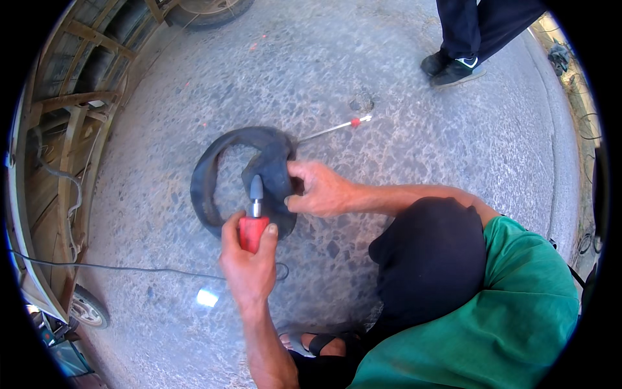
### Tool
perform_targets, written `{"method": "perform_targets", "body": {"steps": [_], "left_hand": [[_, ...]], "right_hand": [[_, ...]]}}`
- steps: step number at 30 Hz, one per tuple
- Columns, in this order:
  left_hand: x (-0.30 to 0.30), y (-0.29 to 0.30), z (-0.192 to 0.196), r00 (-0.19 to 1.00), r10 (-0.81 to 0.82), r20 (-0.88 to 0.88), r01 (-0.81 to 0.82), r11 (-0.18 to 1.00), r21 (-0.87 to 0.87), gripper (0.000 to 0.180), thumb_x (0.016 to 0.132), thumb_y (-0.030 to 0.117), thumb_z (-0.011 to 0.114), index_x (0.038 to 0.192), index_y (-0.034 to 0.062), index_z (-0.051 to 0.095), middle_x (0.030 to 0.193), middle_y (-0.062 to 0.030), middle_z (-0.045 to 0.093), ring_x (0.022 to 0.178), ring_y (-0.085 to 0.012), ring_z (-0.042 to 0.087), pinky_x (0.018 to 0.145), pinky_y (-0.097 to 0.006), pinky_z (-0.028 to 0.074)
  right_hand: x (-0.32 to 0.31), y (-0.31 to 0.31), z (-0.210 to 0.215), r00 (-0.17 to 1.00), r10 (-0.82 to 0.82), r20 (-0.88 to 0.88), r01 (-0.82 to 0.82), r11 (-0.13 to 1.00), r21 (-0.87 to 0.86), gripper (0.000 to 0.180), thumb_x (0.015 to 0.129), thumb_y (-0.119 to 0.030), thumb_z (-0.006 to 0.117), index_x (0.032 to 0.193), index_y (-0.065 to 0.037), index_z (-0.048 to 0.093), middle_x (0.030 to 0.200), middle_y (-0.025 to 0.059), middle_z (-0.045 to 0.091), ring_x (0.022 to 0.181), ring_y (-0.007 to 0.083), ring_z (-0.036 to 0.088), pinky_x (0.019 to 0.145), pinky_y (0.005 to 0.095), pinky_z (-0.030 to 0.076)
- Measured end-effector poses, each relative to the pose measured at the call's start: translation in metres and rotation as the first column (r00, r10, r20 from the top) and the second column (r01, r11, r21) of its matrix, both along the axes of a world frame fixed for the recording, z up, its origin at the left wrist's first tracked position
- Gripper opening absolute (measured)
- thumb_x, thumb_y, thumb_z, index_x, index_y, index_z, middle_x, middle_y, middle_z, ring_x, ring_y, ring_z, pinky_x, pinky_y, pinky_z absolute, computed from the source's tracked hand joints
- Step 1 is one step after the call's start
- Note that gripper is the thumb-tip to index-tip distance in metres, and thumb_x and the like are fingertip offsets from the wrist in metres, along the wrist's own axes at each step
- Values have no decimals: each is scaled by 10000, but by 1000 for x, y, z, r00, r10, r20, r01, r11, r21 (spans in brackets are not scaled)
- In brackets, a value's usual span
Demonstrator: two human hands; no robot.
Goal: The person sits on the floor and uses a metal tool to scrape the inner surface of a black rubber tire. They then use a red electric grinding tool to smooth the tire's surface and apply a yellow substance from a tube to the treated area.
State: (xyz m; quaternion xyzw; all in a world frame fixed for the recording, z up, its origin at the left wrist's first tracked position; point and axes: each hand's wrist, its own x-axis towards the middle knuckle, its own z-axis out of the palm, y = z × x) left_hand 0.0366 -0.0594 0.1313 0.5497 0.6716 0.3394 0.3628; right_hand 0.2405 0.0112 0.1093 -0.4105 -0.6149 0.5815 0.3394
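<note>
My left hand (249,269) is wrapped round a red corded rotary grinder (253,232), with its thumb on the near right side. The tool's dark, rounded, tapered tip (256,188) points away from me and lies over a black rubber inner tube (206,185). That tube rests on the ground in a loop, bunched and folded on its right side. There my right hand (322,188) grips the folded rubber at its edge, just right of the tip. Whether the tip presses on the rubber I cannot tell.
A thin metal rod with a red collar (355,122) lies beyond the tube. A dark cord (149,268) runs left. A wooden frame (78,136) and a spoked wheel (89,308) stand left. Another person's shoes (457,72) are far right. My bent knee (431,249) is close by.
</note>
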Motion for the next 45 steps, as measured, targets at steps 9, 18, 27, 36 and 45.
{"method": "perform_targets", "body": {"steps": [9, 18, 27, 36, 45], "left_hand": [[0, -1, 0, 1000, 6, 0, -6, 1000, 10, 478, 898, 177, 741, 1298, -27, 578, 946, -116, 667, 672, -138, 632, 595, -278, 528], [3, 1, 15, 992, 99, 78, -92, 992, -88, 503, 859, 202, 795, 1271, -17, 607, 1060, -198, 697, 948, -265, 666, 881, -392, 527], [-2, 0, 5, 1000, 19, -8, -19, 999, 26, 478, 894, 177, 744, 1288, -35, 577, 987, -120, 663, 689, -147, 633, 595, -282, 531], [-1, 1, 1, 999, 25, 25, -25, 1000, 0, 482, 898, 177, 743, 1295, -37, 572, 962, -115, 667, 682, -143, 632, 596, -278, 530], [-3, 2, 0, 1000, 20, 14, -20, 1000, -8, 481, 898, 176, 745, 1294, -37, 573, 957, -116, 666, 678, -137, 625, 594, -276, 524]], "right_hand": [[-1, -3, 11, 998, 40, 46, -38, 998, -44, 444, 800, -22, 634, 1237, 54, 609, 1176, 145, 697, 1095, 186, 665, 964, 337, 538], [-2, -3, 9, 997, 35, 69, -36, 999, 9, 403, 792, -25, 634, 1188, 49, 624, 1096, 140, 714, 1035, 174, 676, 915, 325, 547], [0, -3, 4, 997, 21, 73, -19, 999, -29, 365, 799, -42, 643, 1154, 41, 633, 1048, 115, 727, 976, 141, 671, 847, 316, 546], [-2, -1, 9, 999, 35, 22, -33, 996, -79, 435, 805, -18, 629, 1235, 48, 610, 1166, 142, 713, 1095, 163, 653, 950, 315, 526], [-2, -1, 15, 998, 51, 35, -48, 995, -85, 426, 816, -22, 638, 1235, 53, 611, 1176, 142, 710, 1105, 174, 655, 963, 325, 526]]}}
